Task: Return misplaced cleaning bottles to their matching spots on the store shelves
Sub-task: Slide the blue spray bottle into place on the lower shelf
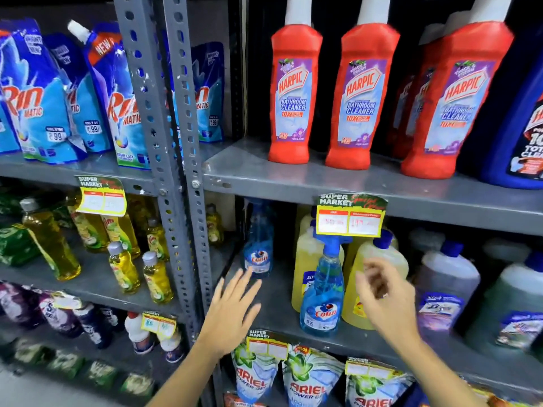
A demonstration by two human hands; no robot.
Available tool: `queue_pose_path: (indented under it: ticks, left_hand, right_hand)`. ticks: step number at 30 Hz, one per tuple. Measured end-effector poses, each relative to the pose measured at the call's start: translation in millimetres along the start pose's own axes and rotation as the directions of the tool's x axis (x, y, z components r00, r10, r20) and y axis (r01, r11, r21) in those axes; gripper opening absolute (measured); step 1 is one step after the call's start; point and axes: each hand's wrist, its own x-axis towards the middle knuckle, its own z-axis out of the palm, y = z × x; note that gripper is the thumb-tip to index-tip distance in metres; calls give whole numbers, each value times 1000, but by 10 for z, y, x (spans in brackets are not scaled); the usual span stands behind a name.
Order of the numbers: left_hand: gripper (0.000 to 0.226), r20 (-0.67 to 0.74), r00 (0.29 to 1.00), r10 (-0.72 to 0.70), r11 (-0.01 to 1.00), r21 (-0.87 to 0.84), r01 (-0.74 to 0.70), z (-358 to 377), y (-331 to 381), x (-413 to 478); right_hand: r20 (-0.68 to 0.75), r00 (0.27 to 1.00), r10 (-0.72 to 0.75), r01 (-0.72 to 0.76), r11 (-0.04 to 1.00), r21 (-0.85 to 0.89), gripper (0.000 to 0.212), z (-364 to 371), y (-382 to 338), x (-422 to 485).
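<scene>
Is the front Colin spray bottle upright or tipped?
Upright. The front Colin bottle stands on its base at the shelf edge, trigger on top, ahead of the yellow jugs. Neither hand touches it.

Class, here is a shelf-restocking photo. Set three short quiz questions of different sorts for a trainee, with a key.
1. True or false: the left hand holds a bottle.
2. How many red Harpic bottles stand in the front row of the upper shelf?
3. The front Colin spray bottle stands before: A) yellow bottles B) Ariel pouches C) Rin pouches

Key: 1 false, both it and the right hand are empty; 2 three; 3 A.
</scene>
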Motion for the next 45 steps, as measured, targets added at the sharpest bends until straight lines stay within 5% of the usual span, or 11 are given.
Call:
queue_pose_path:
  ticks: [5, 13, 24, 45]
  left_hand:
    - [61, 340, 937, -76, 997, 49, 63, 646, -144, -314]
    - [60, 314, 948, -46, 999, 39, 36, 823, -213, -414]
    - [62, 270, 962, -32, 999, 46, 20, 886, -188, -444]
    - [61, 227, 974, -11, 1000, 23, 6, 936, -214, -464]
  right_hand:
    - [225, 935, 274, -215, 942, -256, 54, 240, 504, -362]
    - [457, 756, 469, -415, 883, -220, 61, 466, 792, -386]
    - [361, 844, 397, -271, 896, -351, 67, 916, 542, -493]
    - [407, 836, 369, -239, 911, -336, 56, 1956, 392, -230]
